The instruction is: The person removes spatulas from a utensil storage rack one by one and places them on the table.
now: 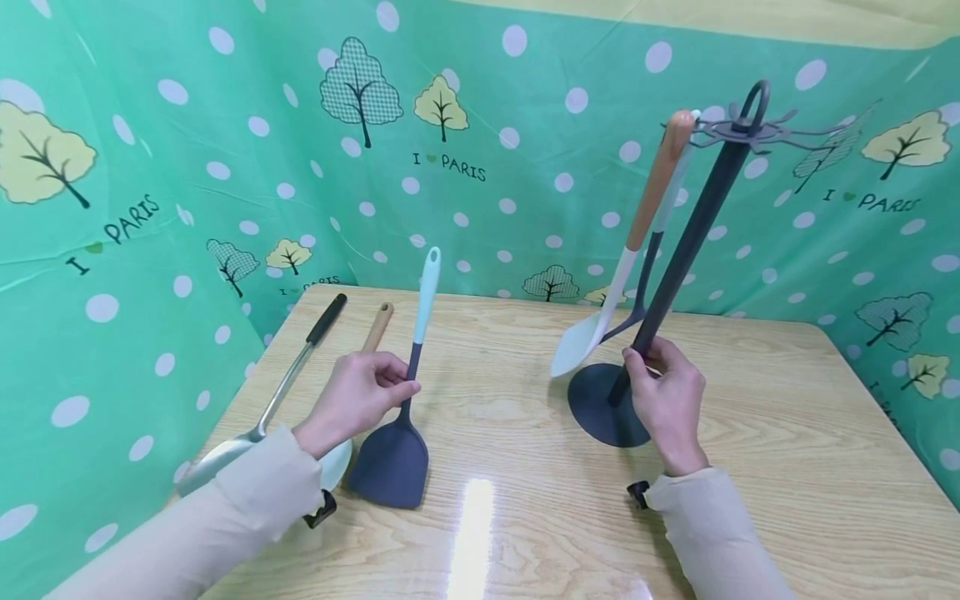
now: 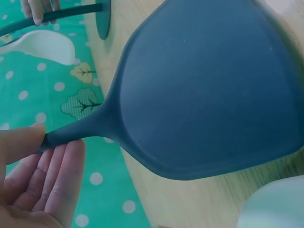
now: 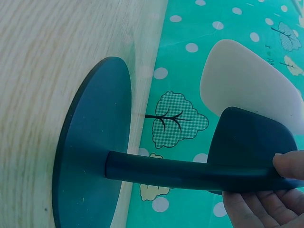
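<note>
My left hand (image 1: 356, 390) pinches a turner (image 1: 392, 468) by its dark neck, between thumb and fingers. The turner has a broad dark blade, pointing down, and a pale blue handle (image 1: 427, 296) rising above the hand. Whether the blade's edge touches the table I cannot tell. With my right hand (image 1: 671, 404) I hold the black pole (image 1: 697, 225) of a utensil stand, low above its round base (image 1: 592, 408). From the stand's hooked top (image 1: 738, 132) hang a white spatula (image 1: 581, 337) with a wooden handle and a dark-headed utensil (image 3: 251, 137) with a pale handle.
Left on the wooden table (image 1: 510, 467) lie a metal utensil (image 1: 285, 383) with a black handle and a wooden-handled one (image 1: 378, 325) with a pale green head, partly hidden by my left arm. A green patterned cloth (image 1: 480, 217) hangs behind the table and along its sides.
</note>
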A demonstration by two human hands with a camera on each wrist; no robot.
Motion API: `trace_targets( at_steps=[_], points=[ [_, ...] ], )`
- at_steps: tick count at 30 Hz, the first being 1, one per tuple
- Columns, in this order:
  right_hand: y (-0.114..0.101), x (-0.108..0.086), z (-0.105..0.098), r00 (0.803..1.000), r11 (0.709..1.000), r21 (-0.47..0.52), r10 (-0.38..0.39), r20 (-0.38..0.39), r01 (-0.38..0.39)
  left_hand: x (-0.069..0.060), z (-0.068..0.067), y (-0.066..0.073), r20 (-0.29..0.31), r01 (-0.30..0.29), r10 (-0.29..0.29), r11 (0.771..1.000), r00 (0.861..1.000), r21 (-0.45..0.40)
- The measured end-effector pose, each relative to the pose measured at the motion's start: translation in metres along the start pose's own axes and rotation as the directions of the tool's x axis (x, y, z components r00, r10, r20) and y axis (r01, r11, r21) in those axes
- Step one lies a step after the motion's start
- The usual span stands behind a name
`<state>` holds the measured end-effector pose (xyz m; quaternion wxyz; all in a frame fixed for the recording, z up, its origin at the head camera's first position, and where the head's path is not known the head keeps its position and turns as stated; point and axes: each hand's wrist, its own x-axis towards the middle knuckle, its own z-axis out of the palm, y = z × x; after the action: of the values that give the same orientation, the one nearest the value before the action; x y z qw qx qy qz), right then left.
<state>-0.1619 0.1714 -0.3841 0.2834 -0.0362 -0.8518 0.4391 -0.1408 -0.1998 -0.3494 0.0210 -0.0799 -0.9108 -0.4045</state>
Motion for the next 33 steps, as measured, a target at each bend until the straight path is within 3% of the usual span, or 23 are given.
trace_targets(
  at_steps=[22,33],
  points=[
    [0.000,0.000,0.001,1.000,1.000,0.000,0.007,-0.003,-0.007,0.013,0.010,-0.017,0.101,0.148,-0.146,0.989,0.984,-0.015],
    [-0.001,0.000,-0.001,1.000,1.000,-0.004,-0.002,-0.014,0.002,0.028,0.015,-0.028,0.067,0.082,-0.082,0.997,0.994,0.003]
  ],
)
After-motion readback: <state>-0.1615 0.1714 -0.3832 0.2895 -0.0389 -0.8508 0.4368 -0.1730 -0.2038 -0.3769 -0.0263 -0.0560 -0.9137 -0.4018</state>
